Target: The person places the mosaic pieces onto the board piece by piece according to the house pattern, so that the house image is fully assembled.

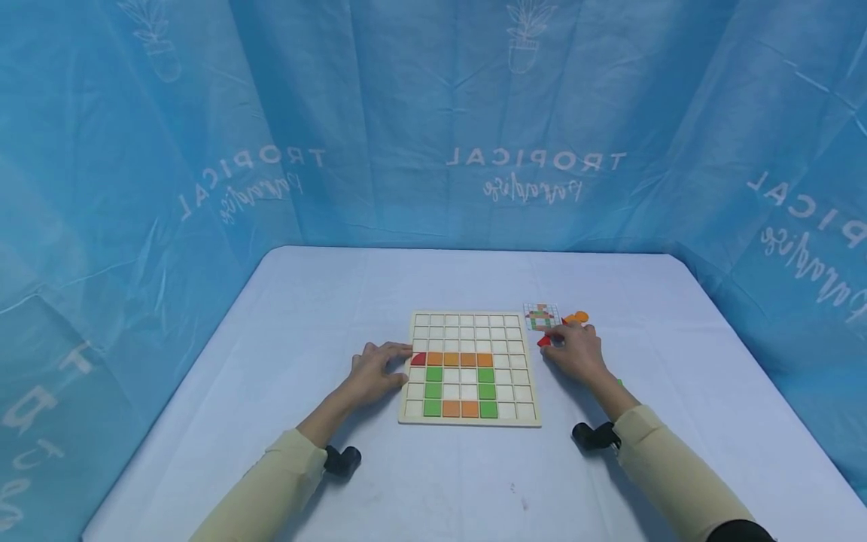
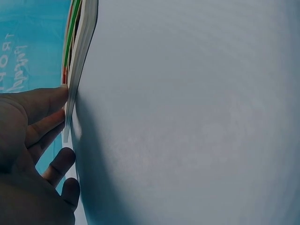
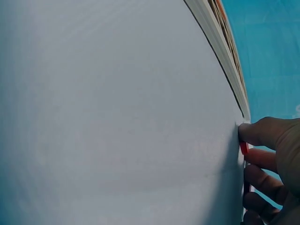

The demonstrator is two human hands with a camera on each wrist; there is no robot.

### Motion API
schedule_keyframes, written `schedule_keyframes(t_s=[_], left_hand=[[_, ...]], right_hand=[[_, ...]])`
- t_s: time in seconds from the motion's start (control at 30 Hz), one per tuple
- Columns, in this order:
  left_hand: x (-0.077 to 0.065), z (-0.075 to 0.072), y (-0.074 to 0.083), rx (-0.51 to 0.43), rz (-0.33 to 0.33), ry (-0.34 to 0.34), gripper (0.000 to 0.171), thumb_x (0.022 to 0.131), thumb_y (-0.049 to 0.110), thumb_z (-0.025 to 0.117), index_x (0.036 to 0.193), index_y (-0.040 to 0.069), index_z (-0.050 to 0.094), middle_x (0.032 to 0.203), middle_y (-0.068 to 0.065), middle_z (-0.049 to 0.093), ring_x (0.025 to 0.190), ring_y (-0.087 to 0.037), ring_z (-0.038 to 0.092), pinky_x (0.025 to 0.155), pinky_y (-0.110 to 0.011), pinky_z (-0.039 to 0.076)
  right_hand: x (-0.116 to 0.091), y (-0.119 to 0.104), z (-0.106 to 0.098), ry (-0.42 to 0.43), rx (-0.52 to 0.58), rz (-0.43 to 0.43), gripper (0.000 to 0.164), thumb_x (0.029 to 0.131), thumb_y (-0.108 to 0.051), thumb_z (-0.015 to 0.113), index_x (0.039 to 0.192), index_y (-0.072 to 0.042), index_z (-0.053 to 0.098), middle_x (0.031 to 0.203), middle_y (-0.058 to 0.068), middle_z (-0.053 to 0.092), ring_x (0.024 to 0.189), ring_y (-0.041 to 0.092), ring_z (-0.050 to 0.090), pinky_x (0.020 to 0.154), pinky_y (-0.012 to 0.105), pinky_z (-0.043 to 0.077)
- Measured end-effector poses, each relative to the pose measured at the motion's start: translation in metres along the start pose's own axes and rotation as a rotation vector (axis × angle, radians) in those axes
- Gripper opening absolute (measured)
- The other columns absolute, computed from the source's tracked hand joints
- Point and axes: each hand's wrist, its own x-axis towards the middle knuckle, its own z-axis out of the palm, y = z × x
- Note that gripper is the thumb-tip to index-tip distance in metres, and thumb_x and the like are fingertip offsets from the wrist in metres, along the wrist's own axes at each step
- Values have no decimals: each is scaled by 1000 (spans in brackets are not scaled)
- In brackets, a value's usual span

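A wooden grid board (image 1: pixel 470 424) lies on the white table with orange tiles (image 1: pixel 451 359), green tiles (image 1: pixel 433 391) and a red rounded tile (image 1: pixel 418 359) in its squares. At the board's left edge, my left hand (image 1: pixel 371 374) touches the rim with thumb and fingertips; the left wrist view shows the fingers (image 2: pixel 47 101) against that edge. My right hand (image 1: pixel 577 354), just right of the board, pinches a small red piece (image 3: pixel 243 147) between thumb and index finger. The fingers partly cover this piece, so its full shape is hidden.
A small pattern card (image 1: pixel 541 316) lies beyond the board's upper right corner. Loose orange pieces (image 1: pixel 579 317) sit beside it, partly behind the right hand. A bit of green (image 1: pixel 619 382) shows by the right wrist. Blue printed curtains (image 1: pixel 406 113) surround the table.
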Motion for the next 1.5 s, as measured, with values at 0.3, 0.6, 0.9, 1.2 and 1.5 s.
schedule_keyframes(t_s=[0.3, 0.6, 0.9, 1.2, 1.5], left_hand=[[0, 1, -1, 11, -14, -1, 47, 83, 15, 74, 128, 13, 62, 136, 1, 54, 96, -18, 39, 80, -42, 27], [1, 0, -2, 7, -20, -5, 47, 83, 15, 74, 128, 13, 62, 136, 1, 54, 95, -17, 38, 80, -41, 26], [0, 2, -3, -5, -15, 5, 46, 82, 15, 74, 127, 12, 63, 135, -1, 55, 94, -18, 38, 79, -41, 26], [0, 0, -1, -11, -5, 2, 46, 83, 13, 74, 127, 12, 62, 135, -1, 55, 96, -18, 39, 79, -41, 26], [0, 0, -1, 1, 3, -1, 46, 83, 15, 74, 127, 13, 62, 135, 0, 54, 94, -18, 38, 79, -42, 26]], right_hand=[[0, 2, 5, 33, 11, 11, 34, 82, -22, 76, 108, 0, 71, 105, 18, 58, 99, 35, 41, 84, 50, 33], [1, 3, 8, 43, 13, -9, 34, 80, -22, 78, 106, -1, 71, 101, 14, 59, 97, 34, 43, 85, 49, 33], [1, 5, 7, 56, 21, -61, 29, 80, -20, 77, 103, -1, 72, 97, 13, 61, 90, 31, 45, 81, 48, 33], [-6, -19, 0, 14, 112, -159, 28, 80, -19, 78, 104, -3, 73, 97, 10, 62, 95, 30, 46, 79, 45, 36], [-13, -46, 12, -66, 162, -178, 29, 77, -22, 81, 102, -8, 74, 94, 4, 61, 102, 26, 46, 83, 44, 40]])
